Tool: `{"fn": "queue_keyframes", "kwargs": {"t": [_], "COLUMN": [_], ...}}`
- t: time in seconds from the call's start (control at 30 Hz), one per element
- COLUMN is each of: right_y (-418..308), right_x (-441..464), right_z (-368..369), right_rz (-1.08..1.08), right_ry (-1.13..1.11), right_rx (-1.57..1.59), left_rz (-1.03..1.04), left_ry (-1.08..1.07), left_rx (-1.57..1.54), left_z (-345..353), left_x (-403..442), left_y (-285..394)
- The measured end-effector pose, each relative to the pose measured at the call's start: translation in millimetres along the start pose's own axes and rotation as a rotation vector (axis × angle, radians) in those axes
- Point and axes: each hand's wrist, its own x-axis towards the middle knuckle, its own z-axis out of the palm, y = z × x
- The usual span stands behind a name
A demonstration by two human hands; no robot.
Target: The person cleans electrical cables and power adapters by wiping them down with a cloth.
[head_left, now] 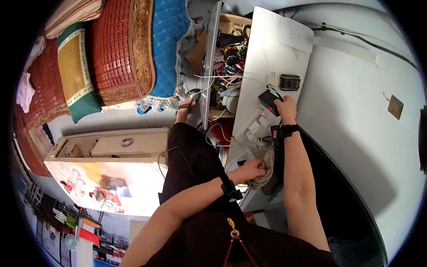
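Note:
My right hand [287, 110] grips a black box-shaped device [267, 101] on the white tabletop [262, 58], its fingers closed over one end. White cables run from beside it across the edge. A dark green-black case [290, 82] and a white plug adapter [272, 79] lie just beyond that hand. My left hand [251, 171] is closed on a crumpled beige cloth [266, 171] at the near end of the table. Between the two hands sit several white chargers or power adapters [258, 129], with a small red light near them.
An open drawer [208, 58] full of tangled cables stands out left of the tabletop. A bed with a reddish mat [113, 53] and blue quilted cover [169, 49] lies further left. A cream cabinet [106, 143] stands below it. A dark screen-like panel [333, 191] is at right.

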Motion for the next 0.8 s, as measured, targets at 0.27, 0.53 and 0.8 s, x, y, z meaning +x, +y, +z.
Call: {"fn": "queue_keyframes", "kwargs": {"t": [0.27,0.53,0.8], "right_y": [40,41,27], "right_x": [40,19,4], "right_z": [23,10,2], "right_rz": [0.115,-0.536,-0.220], "right_ry": [-0.148,-0.089,0.090], "right_rx": [0.206,0.174,-0.021], "left_rz": [-0.027,0.045,0.087], "left_ry": [0.014,-0.010,0.016], "left_rx": [0.037,-0.094,-0.099], "left_z": [-2,-5,-1], "left_x": [-8,-4,-16], "left_y": [8,-11,-2]}}
